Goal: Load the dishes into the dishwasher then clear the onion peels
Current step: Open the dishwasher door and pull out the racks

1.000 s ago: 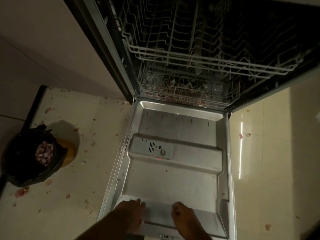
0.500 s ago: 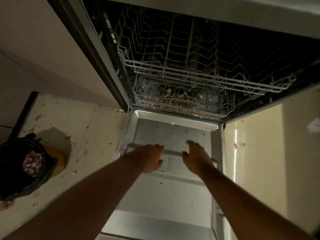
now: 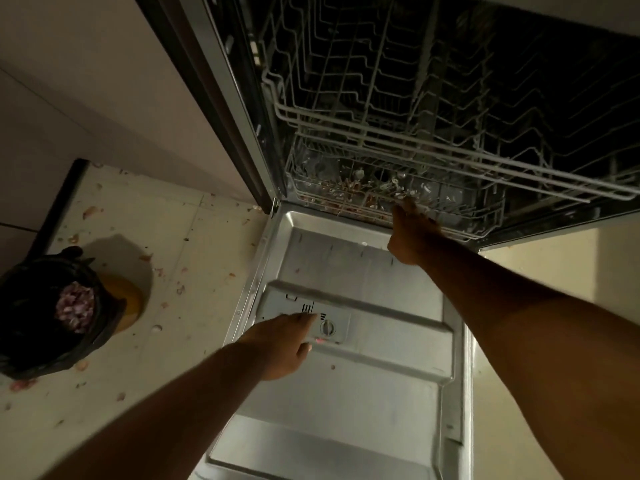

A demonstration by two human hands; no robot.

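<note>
Right hand (image 3: 414, 233) grips the white wire lower rack (image 3: 481, 216) front edge, prob. to slide it out; left hand (image 3: 280, 344), fingers loose & empty, rests on the steel dishwasher door (image 3: 346, 427).

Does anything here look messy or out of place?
Yes. Onion peels litter the dishwasher's lower rack, where the right hand reaches, and more scraps dot the floor beside the bin bag.

I am in a home kitchen, with an open dishwasher (image 3: 363, 341), its wire racks (image 3: 450, 161), a tiled floor (image 3: 173, 271) and a small bin (image 3: 52, 317).
</note>
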